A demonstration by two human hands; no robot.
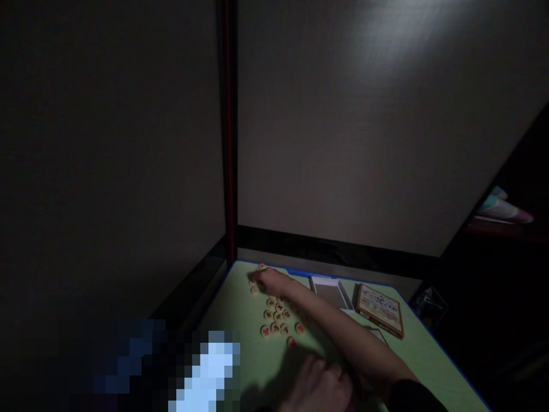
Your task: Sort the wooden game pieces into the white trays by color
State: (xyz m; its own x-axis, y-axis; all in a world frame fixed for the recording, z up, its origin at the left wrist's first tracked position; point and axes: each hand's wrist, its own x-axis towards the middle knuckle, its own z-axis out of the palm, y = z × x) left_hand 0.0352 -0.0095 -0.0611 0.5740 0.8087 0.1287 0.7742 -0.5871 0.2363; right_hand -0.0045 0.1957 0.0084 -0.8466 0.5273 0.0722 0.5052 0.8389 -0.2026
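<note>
My right hand [270, 280] reaches across to the far left part of the green table [244, 355]. Its fingers are bent together at the fingertips, right by a pale Chinese chess piece [254, 290]; what they hold, if anything, is too small and dark to tell. Another piece [262, 266] lies just beyond that hand. Several round wooden pieces with red or dark characters, among them a red-marked one [265, 331], lie in a loose cluster below my right wrist. My left hand [319, 383] is curled near the front edge, knuckles up, its palm hidden.
An open white box tray [348, 297] stands behind my right forearm. Right of it lies a flat printed box [380, 309]. Dark wall panels [343, 143] close off the back and left. A blurred bright patch [206, 372] covers the lower left.
</note>
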